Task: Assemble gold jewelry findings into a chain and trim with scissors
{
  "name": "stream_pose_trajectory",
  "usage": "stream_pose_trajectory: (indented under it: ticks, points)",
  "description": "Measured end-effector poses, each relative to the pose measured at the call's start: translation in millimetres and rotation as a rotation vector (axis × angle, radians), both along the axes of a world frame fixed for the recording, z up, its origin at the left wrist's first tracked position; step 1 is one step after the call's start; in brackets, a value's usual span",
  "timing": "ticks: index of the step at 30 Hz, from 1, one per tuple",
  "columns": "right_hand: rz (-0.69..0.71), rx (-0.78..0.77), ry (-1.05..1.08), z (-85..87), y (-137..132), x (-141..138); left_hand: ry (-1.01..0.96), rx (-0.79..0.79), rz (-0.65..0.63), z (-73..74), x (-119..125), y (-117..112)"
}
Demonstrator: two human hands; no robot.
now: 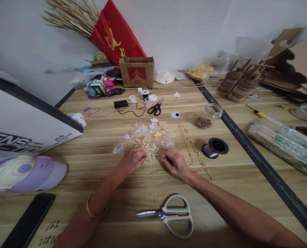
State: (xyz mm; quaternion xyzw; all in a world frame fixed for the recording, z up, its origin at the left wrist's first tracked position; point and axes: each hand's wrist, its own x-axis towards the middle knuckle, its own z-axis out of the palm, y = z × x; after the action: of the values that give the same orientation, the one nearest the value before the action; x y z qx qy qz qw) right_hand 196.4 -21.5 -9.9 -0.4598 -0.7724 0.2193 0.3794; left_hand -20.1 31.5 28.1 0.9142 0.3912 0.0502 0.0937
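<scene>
My left hand rests on the wooden table with its fingers curled at the near edge of a pile of small clear bags of gold jewellery parts. My right hand lies just to the right, fingers bent and pinched close to the table. A thin gold piece lies between the two hands. What the fingers hold is too small to name. A gold chain stretches along the table right of my right hand.
Grey-handled scissors lie near me. A spool of clear thread, a jar of beads, black scissors, a black phone, a purple cap, a white box and a cardboard box surround the work spot.
</scene>
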Motion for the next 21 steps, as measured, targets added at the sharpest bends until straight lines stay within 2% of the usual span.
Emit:
stream_pose_trajectory:
  ticks: [10,21]
  points:
    - [0.009,0.011,0.002,-1.9,0.7,0.0,0.014,-0.026,-0.04,-3.5,-4.3,-0.7]
    - [0.006,0.002,0.007,1.7,-0.2,-0.6,0.022,-0.067,-0.027,-0.4,-0.4,-2.8]
